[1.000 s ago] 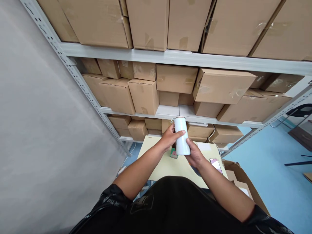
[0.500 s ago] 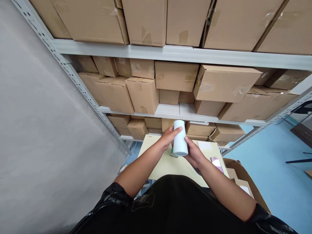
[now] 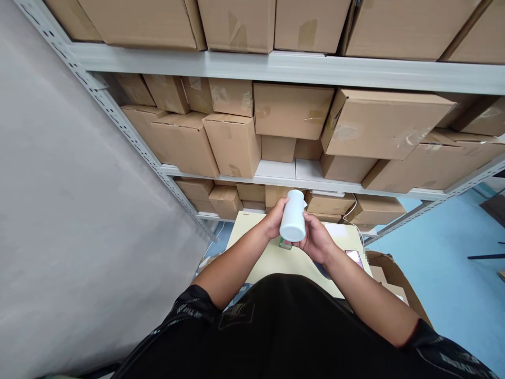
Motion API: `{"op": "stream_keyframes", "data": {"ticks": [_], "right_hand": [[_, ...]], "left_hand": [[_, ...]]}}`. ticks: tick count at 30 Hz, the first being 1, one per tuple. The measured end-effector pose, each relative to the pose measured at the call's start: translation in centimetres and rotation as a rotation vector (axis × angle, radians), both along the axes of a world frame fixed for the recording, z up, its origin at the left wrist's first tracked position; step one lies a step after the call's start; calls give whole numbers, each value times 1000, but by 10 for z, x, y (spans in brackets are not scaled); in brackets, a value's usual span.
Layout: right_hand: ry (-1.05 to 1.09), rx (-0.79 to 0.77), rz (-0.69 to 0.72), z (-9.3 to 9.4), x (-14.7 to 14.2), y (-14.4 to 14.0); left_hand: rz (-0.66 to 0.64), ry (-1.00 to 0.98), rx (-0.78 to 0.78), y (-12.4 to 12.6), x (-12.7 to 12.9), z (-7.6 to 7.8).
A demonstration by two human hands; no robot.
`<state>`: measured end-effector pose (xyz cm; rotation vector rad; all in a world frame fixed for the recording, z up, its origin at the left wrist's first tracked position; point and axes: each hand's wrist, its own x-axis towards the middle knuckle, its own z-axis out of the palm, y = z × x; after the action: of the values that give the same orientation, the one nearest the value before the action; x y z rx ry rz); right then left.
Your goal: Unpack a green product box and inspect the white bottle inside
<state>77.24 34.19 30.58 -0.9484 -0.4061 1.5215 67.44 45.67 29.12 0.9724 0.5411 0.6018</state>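
Pale blue-white and smooth, a slim cylindrical container [image 3: 293, 216] is hanging in the air between a person's two bare hands, above a pale yellow rectangular table [image 3: 268, 263]. The left hand [image 3: 276, 217] is gripping its left side, thumb lying along the edge, the other fingers mostly hiding behind it. The right hand [image 3: 317, 237] is supporting the lower right, thumb pressing near the side and fingers curling underneath, their tips partly out of sight. Over the past second the container has been changing its pose: it was standing nearly upright with a cord loop showing at its top, and now it is leaning away, its round base facing the wearer. The left thumb, which was crossing the front, is now resting at the side, leaving the front face uncovered. For the handling, this seems to mean that the container is being turned about rather than set down, with both hands sharing its weight. A small white scrap is sticking out at its upper right, too small to identify. Below, a small green box [image 3: 285, 244] is sitting on the table, partly hidden, while a phone with a lit screen [image 3: 354, 257] is lying near the right edge. Beyond, brown cardboard boxes [image 3: 232, 142] are filling a white metal rack [image 3: 236, 66].
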Motion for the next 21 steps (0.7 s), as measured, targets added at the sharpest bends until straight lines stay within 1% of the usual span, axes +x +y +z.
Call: {"op": "stream_keyframes", "data": {"ticks": [2, 3, 6, 9, 11, 13, 15, 17, 19, 21], "right_hand": [[-88, -25, -56, -4, 0, 1], [-136, -28, -85, -7, 0, 2], [-279, 22, -151, -14, 0, 4], [-381, 76, -214, -22, 2, 6], [-384, 81, -232, -27, 4, 9], [-334, 85, -196, -33, 7, 11], [-305, 117, -143, -37, 9, 12], [-352, 159, -143, -42, 10, 14], [-436, 181, -178, -46, 10, 14], [-498, 188, -192, -50, 9, 14]], "left_hand": [[-61, 1, -104, 1, -3, 0], [-51, 16, -113, 1, -5, 0], [52, 83, -8, 2, -10, 4], [91, 78, 60, 3, -13, 10], [118, 30, 78, 3, -13, 12], [143, -32, 111, 3, -12, 12], [141, -89, 160, 2, -12, 10], [112, -99, 224, 1, -13, 6], [93, -38, 278, 0, -14, 3], [96, 45, 298, -1, -14, 1]]}}
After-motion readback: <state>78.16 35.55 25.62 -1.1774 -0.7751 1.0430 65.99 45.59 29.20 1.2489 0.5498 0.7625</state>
